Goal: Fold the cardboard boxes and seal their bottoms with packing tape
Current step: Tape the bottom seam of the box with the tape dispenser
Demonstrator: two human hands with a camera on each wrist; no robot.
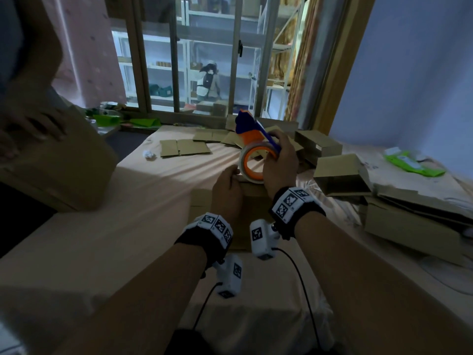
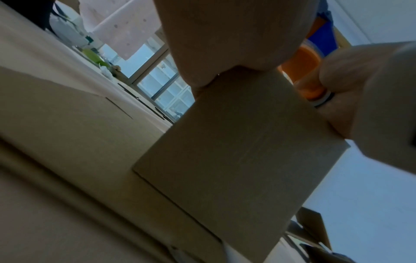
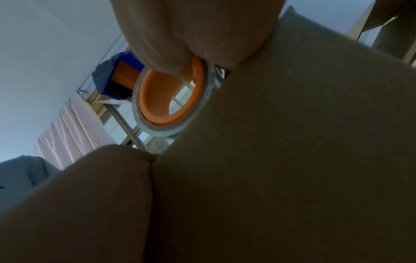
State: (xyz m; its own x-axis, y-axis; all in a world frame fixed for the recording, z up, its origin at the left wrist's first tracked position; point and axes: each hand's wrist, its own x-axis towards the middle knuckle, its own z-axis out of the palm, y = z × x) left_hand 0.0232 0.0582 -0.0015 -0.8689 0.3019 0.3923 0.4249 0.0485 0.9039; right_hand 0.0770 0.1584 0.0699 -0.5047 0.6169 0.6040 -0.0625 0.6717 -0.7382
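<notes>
A brown cardboard box [image 1: 253,199] lies on the cloth-covered table [image 1: 128,226] in front of me, mostly hidden by my wrists. My left hand [image 1: 230,179] grips the box's far edge with curled fingers. Just to its right, my right hand [image 1: 276,157] holds an orange and blue tape dispenser [image 1: 252,135], and its clear tape roll [image 1: 252,166] touches that same edge. The left wrist view shows the box [image 2: 236,151] with the dispenser [image 2: 303,71] behind it. In the right wrist view the tape roll [image 3: 171,99] sits against the box [image 3: 292,142].
Flat box blanks [image 1: 184,147] lie at the far side, by a crumpled paper ball [image 1: 150,154]. Open folded boxes [image 1: 343,175] crowd the right, with green packets [image 1: 413,162] beyond. On the left, another person's hand [image 1: 28,126] rests on a large box [image 1: 58,162].
</notes>
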